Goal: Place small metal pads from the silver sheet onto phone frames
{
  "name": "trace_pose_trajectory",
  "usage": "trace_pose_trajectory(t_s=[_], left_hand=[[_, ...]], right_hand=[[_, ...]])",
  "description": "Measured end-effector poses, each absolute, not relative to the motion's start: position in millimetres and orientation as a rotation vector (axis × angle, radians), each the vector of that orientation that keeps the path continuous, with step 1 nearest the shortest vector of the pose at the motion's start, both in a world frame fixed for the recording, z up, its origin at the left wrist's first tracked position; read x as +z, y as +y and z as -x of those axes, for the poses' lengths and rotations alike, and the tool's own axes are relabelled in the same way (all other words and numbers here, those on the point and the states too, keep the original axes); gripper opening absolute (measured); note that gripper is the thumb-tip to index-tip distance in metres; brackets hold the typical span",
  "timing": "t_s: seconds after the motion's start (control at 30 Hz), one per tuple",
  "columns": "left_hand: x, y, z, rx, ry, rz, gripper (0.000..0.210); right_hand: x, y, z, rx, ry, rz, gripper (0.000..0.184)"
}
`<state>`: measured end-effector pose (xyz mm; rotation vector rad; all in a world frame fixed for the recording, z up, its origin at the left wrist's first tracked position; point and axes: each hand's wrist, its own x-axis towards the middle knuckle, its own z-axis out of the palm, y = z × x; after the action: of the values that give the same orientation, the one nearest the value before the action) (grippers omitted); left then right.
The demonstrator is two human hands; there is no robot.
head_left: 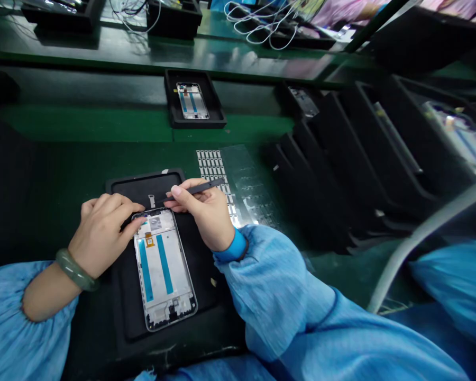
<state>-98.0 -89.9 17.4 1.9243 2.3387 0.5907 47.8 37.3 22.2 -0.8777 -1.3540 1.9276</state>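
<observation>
A phone frame [167, 275] with a silvery inner plate and two blue strips lies on a black foam tray [122, 317]. At its top left corner, my left hand [107, 225] grips the edge between thumb and fingers. My right hand [202, 206] holds dark tweezers [206, 187], pointing left over the frame's top edge. Close to their tip, a small pale sticker-like piece [152, 200] stands out against the tray; whether the tips touch it I cannot tell. Right of the tray is a sheet of small silver stickers [211, 165] on clear film, partly hidden by my right hand.
Another phone frame [192, 100] sits in a black tray [218, 120] farther back. Black trays [341, 169] lean in a stack on the right, near a pale curved tube [428, 233]. White cables [262, 24] lie on the raised shelf. A blue sleeve [456, 286] shows at far right.
</observation>
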Motion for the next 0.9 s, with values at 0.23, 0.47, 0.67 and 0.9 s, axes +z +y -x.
trace_pose_trajectory(t_s=[0.23, 0.47, 0.67, 0.9], left_hand=[[22, -92, 94, 0.956, 2.216, -1.757, 0.020], [29, -106, 94, 1.084, 2.045, -1.550, 0.009], [18, -119, 94, 0.873, 2.017, -1.963, 0.011], [10, -122, 93, 0.771, 2.010, -2.051, 0.014]], right_hand=[[24, 33, -49, 1.982, -1.449, 0.751, 0.029], [25, 42, -48, 1.874, -1.591, 0.647, 0.029], [15, 58, -45, 1.650, -2.134, 0.434, 0.025], [10, 59, -44, 1.654, -2.226, 0.379, 0.026]])
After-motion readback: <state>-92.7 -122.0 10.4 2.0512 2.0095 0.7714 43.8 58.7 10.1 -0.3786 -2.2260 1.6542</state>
